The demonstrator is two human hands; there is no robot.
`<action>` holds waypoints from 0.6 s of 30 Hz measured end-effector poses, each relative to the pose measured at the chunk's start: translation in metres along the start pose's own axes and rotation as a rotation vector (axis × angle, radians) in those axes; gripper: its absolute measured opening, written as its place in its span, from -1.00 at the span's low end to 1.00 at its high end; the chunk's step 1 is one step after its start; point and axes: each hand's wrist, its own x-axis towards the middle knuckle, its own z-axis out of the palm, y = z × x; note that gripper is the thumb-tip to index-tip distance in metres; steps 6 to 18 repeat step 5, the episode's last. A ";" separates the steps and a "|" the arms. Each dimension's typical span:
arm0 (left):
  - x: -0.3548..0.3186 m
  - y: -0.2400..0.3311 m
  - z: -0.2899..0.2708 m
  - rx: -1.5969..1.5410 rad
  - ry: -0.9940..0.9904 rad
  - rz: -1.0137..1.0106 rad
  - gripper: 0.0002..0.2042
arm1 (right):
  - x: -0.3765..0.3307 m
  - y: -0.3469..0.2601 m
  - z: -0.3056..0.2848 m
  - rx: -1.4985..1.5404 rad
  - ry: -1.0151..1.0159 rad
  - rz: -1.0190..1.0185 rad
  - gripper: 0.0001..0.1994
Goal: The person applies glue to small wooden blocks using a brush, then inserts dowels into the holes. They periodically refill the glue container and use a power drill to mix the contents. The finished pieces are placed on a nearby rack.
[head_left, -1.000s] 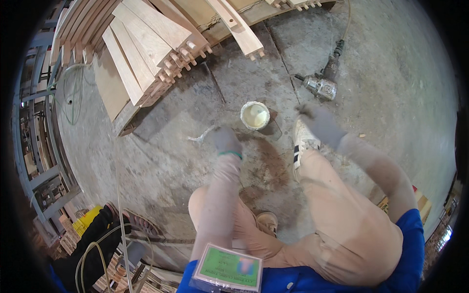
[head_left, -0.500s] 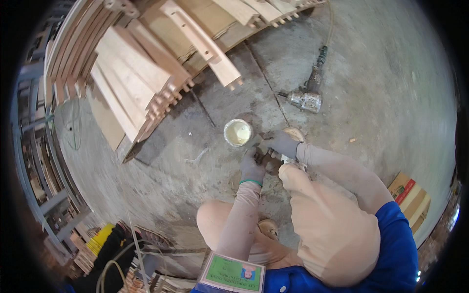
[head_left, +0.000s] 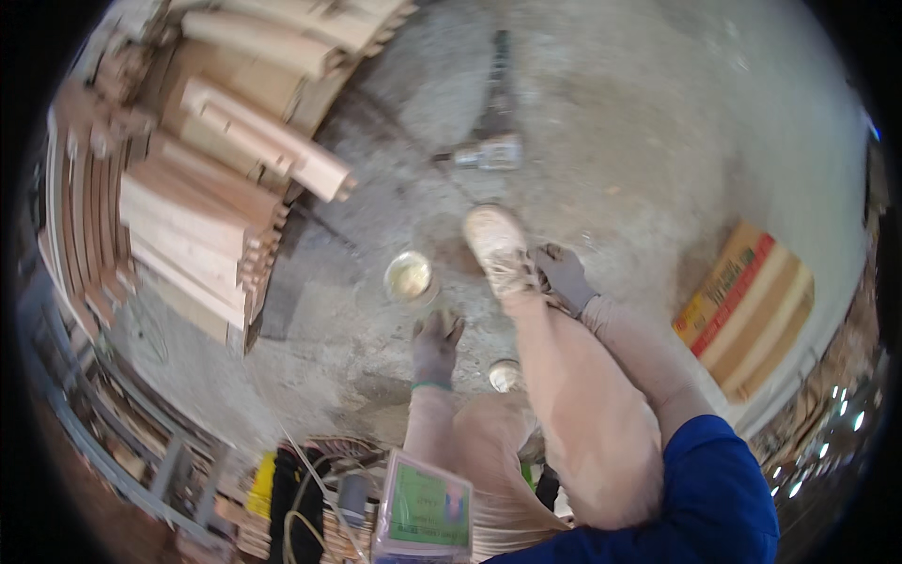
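Observation:
My left hand (head_left: 436,350), in a grey glove, is over the floor just below a small round tub (head_left: 409,277) of pale, creamy stuff. Its fingers look parted, and I see nothing held in them. On the other side of my outstretched leg is my right hand (head_left: 564,278), gloved in grey too, close beside the laces of my light-coloured shoe (head_left: 496,244). Blur and the shoe hide part of its fingers, so whether it grips anything is unclear. A hand-held power tool (head_left: 489,152) with a metal head and dark handle lies beyond the shoe.
Stacked wooden pieces with dowel ends (head_left: 193,230) fill the left, with a drilled wooden bar (head_left: 268,139) nearby. At right lies a cardboard piece (head_left: 738,315) with a red stripe. Another person's dark-clothed leg (head_left: 287,508) shows at lower left. Metal racking (head_left: 122,470) borders the left.
My hands, close together by the tub before, are now apart: left below the tub, right beside the shoe. My leg now reaches further forward. The view has turned, and everything looks blurrier.

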 end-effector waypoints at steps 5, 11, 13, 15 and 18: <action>-0.099 0.023 -0.026 0.529 -0.167 0.006 -0.50 | -0.120 0.057 -0.100 -0.370 0.229 -0.046 -0.76; -0.099 0.023 -0.026 0.529 -0.167 0.006 -0.50 | -0.120 0.057 -0.100 -0.370 0.229 -0.046 -0.76; -0.099 0.023 -0.026 0.529 -0.167 0.006 -0.50 | -0.120 0.057 -0.100 -0.370 0.229 -0.046 -0.76; -0.099 0.023 -0.026 0.529 -0.167 0.006 -0.50 | -0.120 0.057 -0.100 -0.370 0.229 -0.046 -0.76; -0.099 0.023 -0.026 0.529 -0.167 0.006 -0.50 | -0.120 0.057 -0.100 -0.370 0.229 -0.046 -0.76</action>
